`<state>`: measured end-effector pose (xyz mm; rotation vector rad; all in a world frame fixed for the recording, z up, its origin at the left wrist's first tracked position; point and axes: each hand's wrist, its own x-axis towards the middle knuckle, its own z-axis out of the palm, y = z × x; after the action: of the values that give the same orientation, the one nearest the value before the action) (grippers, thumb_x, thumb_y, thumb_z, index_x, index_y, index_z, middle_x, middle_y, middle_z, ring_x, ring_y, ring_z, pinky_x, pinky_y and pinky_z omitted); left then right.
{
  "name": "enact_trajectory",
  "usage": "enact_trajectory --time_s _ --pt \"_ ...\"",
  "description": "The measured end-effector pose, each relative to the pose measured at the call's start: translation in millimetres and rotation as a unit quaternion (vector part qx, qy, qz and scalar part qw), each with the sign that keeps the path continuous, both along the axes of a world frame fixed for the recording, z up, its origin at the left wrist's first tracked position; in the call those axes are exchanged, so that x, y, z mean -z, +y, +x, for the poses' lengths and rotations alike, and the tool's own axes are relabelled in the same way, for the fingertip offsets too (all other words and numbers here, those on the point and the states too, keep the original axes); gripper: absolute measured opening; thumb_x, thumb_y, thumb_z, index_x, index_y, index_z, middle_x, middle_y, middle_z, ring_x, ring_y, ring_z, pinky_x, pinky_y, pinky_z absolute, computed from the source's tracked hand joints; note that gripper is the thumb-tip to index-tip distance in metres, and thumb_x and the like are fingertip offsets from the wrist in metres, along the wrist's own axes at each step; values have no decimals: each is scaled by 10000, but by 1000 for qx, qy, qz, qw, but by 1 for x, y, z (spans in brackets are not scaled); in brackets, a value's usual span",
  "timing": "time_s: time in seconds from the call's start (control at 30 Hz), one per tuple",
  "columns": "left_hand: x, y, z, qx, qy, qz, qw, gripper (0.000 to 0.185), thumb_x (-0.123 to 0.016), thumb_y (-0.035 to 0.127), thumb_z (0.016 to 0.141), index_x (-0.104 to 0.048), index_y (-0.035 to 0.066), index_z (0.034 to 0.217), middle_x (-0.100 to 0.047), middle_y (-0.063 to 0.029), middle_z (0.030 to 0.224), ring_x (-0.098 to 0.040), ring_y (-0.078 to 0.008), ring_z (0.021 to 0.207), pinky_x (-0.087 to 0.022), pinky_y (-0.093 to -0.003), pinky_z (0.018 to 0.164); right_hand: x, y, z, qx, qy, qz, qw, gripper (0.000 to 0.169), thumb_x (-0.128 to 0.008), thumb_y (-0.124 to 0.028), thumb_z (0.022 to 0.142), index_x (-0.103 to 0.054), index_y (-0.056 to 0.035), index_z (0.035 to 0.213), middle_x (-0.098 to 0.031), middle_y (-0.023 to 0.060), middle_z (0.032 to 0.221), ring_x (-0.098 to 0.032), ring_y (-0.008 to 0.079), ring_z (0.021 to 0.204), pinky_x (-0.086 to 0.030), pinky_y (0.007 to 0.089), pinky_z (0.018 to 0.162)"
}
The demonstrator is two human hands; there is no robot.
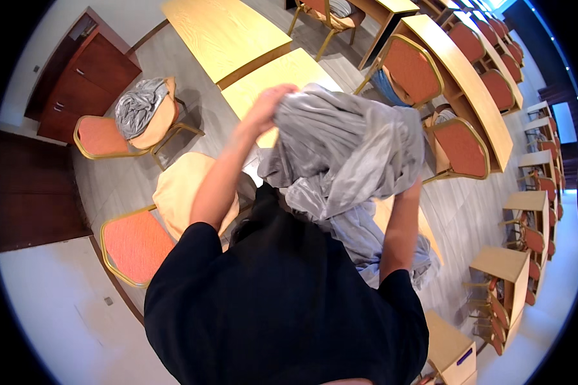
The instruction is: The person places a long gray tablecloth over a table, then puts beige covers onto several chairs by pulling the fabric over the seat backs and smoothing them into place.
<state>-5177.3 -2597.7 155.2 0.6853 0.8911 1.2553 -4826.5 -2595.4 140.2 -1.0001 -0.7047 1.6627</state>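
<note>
A bunched, shiny grey fabric [347,144] is lifted over a light wood table [289,72]. My left hand [275,103], slightly blurred, grips its upper left edge. From the right, my right forearm [400,226] reaches up under the fabric, whose folds hide my right hand. Below the raised part, more crumpled bluish-grey fabric [361,236] lies close to my body, on the right. Whether the two are one piece, I cannot tell.
To the left, a chair [101,134] holds another grey fabric bundle [142,108]. A second chair with an orange back [136,245] and yellowish seat [183,185] stands nearer. A wooden cabinet [94,72] is against the wall. Rows of desks [462,86] and chairs [465,147] fill the right.
</note>
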Motion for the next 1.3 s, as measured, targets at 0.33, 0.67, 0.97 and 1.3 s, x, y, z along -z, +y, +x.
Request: enact_trajectory --time_s 0.33,0.67,0.97,1.3 --pt "-31 -37 -314 -260 107 66 957 369 -640 203 828 -561 39 1149 -603 -39 935 -584 -115 753 -487 -218 638 -121 114 52 302 -228 139 915 432 -442 -375 942 -560 -18 1154 -607 105 1108 -588 238 1000 -479 388 892" --pt "188 -86 -256 340 393 -73 851 565 -682 312 828 -489 23 1274 -573 -124 1166 -533 -196 1081 -412 -329 935 29 206 119 -214 -819 -64 529 372 -518 -279 885 -636 73 866 -649 219 784 -653 291 778 -491 405 713" --pt "297 1 -215 -113 440 -70 888 811 -715 203 742 -280 -15 1391 -417 -251 1351 -524 -322 1129 -418 -364 954 123 252 -149 -167 -576 269 754 292 -673 -186 804 -631 -34 1049 -639 145 1057 -606 296 1005 -463 368 880" --pt "241 13 -252 86 387 -148 906 262 -643 177 778 -645 -8 965 -644 -61 842 -573 -125 740 -468 -285 682 157 226 -220 -412 -696 209 550 439 -642 -121 750 -532 -108 1175 -612 215 1046 -558 405 1009 -462 431 828"
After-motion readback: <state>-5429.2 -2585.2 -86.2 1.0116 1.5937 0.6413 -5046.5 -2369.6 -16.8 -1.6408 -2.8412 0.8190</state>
